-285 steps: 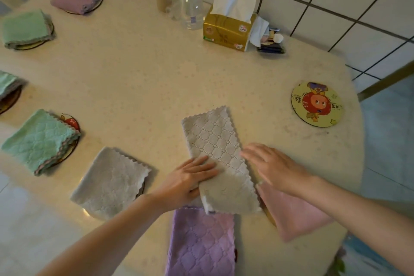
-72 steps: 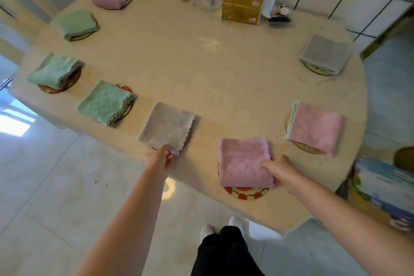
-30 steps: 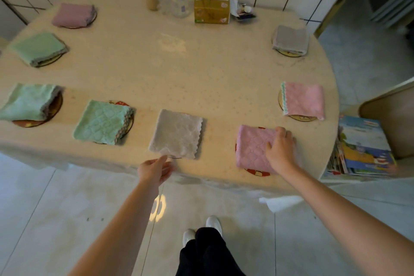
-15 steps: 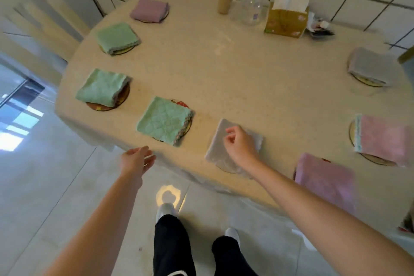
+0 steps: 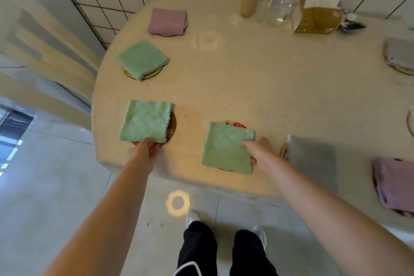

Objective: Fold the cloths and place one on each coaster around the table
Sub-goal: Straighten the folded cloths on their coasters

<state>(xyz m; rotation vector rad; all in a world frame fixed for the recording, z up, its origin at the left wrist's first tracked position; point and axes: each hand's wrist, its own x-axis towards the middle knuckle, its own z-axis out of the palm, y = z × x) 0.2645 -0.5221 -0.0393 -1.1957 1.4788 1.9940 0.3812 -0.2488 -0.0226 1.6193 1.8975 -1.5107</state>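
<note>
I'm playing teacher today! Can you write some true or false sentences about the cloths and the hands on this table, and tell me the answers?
1. The left hand touches a green cloth. True.
2. The right hand holds a purple cloth. False: it holds another green cloth.
3. The tissue box stands near the tiled wall. True.
4. The purple cloth by the wall lies unfolded on the bare table. False: it is folded on a coaster.
</note>
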